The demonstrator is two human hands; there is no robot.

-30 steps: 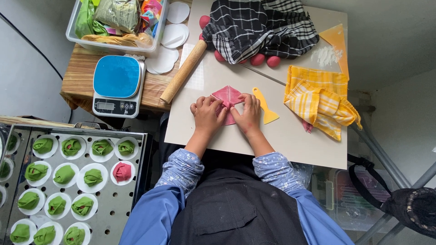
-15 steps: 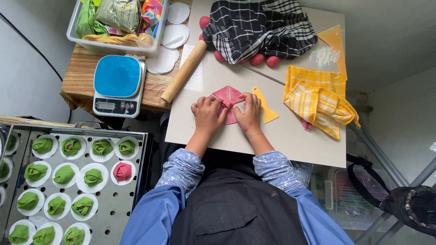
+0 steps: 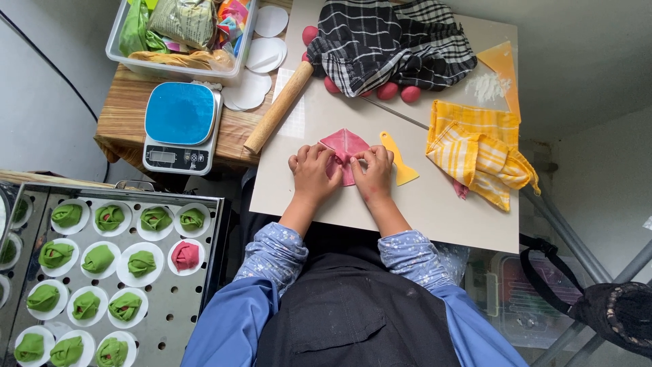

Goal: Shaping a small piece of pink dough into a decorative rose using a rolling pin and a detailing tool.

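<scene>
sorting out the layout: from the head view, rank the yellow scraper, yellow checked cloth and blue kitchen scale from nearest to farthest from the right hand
1. Yellow scraper, right beside the right hand, on the board.
2. Yellow checked cloth, farther right on the board.
3. Blue kitchen scale, far left on the wooden table.

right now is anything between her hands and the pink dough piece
No, nothing visible. Both the left hand and right hand already rest on the folded pink dough piece, their fingers pinching its lower edge on the board.
</scene>
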